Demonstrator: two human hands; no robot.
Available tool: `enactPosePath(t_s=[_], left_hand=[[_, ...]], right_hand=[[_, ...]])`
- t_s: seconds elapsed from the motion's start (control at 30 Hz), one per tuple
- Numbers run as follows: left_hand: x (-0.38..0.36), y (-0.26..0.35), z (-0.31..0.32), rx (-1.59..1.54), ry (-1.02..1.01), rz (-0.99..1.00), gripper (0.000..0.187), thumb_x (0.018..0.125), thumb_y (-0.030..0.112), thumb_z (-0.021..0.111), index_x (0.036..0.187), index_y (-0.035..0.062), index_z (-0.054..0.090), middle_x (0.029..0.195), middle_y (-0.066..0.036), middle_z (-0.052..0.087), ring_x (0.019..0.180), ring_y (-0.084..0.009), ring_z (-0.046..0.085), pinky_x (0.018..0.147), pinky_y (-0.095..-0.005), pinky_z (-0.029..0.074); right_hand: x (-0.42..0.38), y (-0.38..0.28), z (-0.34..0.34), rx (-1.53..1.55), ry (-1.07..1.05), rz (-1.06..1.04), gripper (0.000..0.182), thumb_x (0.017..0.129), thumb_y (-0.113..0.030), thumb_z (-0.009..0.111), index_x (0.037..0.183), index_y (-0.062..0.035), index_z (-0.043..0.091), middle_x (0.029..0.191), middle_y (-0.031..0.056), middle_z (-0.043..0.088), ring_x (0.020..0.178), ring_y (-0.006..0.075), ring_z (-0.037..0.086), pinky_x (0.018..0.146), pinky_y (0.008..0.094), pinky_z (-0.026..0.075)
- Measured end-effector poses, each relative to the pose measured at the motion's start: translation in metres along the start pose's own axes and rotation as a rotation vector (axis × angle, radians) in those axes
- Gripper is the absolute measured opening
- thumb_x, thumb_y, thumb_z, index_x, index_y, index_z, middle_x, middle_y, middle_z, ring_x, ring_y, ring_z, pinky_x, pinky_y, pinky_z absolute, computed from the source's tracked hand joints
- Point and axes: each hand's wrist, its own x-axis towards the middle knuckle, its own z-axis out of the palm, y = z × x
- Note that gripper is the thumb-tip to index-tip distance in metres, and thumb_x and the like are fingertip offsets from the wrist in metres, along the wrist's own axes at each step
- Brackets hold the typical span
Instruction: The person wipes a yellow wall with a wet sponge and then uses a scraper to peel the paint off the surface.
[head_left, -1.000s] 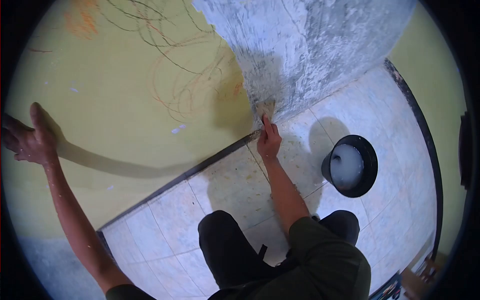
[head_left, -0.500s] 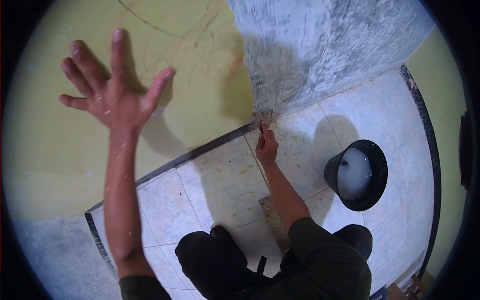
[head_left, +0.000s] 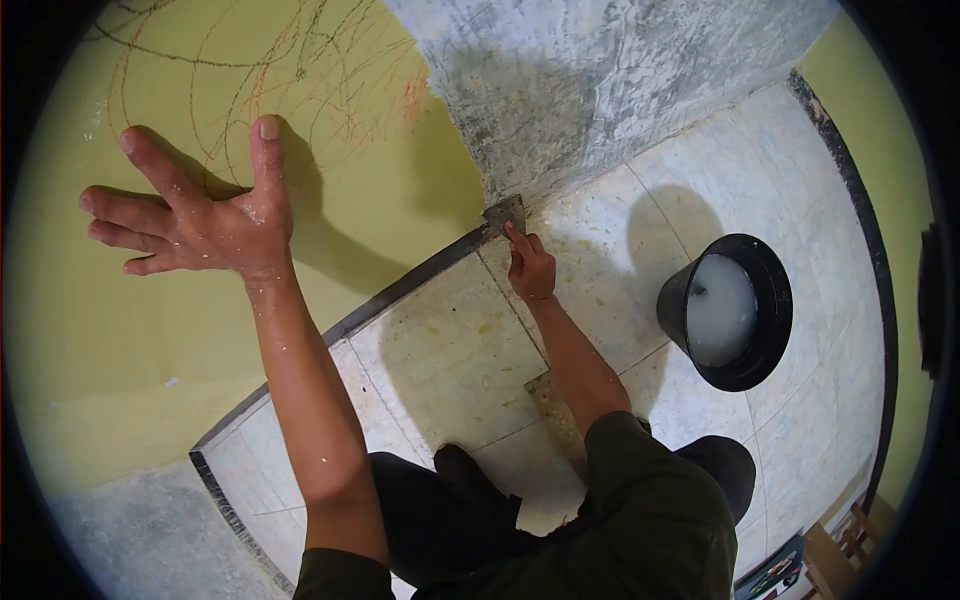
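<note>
My left hand (head_left: 215,225) leans on the yellow-green wall (head_left: 370,220), fingers spread and nothing in them. In my right hand (head_left: 533,270) is a scraper (head_left: 504,214), a flat metal blade with the index finger stretched along it; its handle is hidden in my grip. The blade sits low at the wall's foot, where the yellow paint meets a bare grey scraped patch (head_left: 590,90) and the dark baseboard (head_left: 400,290) ends. Flakes of paint lie on the tiles around it, and pale specks stick to my left hand and forearm.
A black bucket (head_left: 672,305) holding cloudy whitish liquid stands on the tiled floor (head_left: 450,350) to the right. A flat brown-edged piece (head_left: 555,410) lies under my right forearm. Wooden furniture (head_left: 835,555) shows at the lower right. Crayon-like scribbles (head_left: 250,60) mark the upper wall.
My left hand has turned, its fingers now pointing more to the left, and it has shifted lower on the wall. The scraper's blade has tilted and moved slightly left. The view has shifted.
</note>
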Motion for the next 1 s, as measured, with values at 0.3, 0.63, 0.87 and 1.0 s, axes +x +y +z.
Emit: enactPosePath(t_s=[0.3,0.63,0.87,1.0], left_hand=[[-0.004,0.005,0.001,-0.056,0.000,-0.051,0.108,0.067,0.079,0.076,0.155,0.0273,0.042,0.171,-0.008,0.001,0.155,-0.0409,-0.003,0.105,-0.0830,0.005],[-0.005,0.006,0.000,-0.097,0.056,-0.002,0.106,0.066,0.080,0.076,0.153,0.0260,0.047,0.171,-0.010,0.007,0.156,-0.0401,0.001,0.105,-0.0825,0.008],[-0.005,0.012,-0.004,-0.115,0.064,-0.019,0.103,0.068,0.077,0.076,0.153,0.0256,0.047,0.171,-0.011,0.007,0.156,-0.0394,0.004,0.105,-0.0817,0.009],[-0.010,0.012,-0.002,-0.153,0.017,-0.089,0.101,0.069,0.081,0.070,0.152,0.0278,0.049,0.170,-0.018,0.010,0.156,-0.0391,0.000,0.112,-0.0726,-0.004]], right_hand=[[0.003,-0.008,-0.002,0.056,-0.001,0.024,0.052,0.089,0.002,0.061,0.137,-0.0202,0.063,0.083,0.0114,0.061,0.063,0.0335,0.063,0.054,0.0432,0.050],[0.005,-0.011,-0.006,0.074,0.001,0.011,0.049,0.091,0.001,0.061,0.135,-0.0190,0.063,0.083,0.0130,0.062,0.063,0.0349,0.063,0.054,0.0440,0.050],[0.014,-0.024,-0.007,0.092,0.046,-0.029,0.051,0.088,0.004,0.061,0.135,-0.0159,0.063,0.084,0.0125,0.063,0.064,0.0336,0.064,0.055,0.0418,0.050],[0.091,-0.087,-0.004,0.220,0.207,-0.036,0.053,0.087,0.008,0.058,0.135,-0.0120,0.063,0.086,0.0139,0.065,0.071,0.0323,0.065,0.059,0.0394,0.050]])
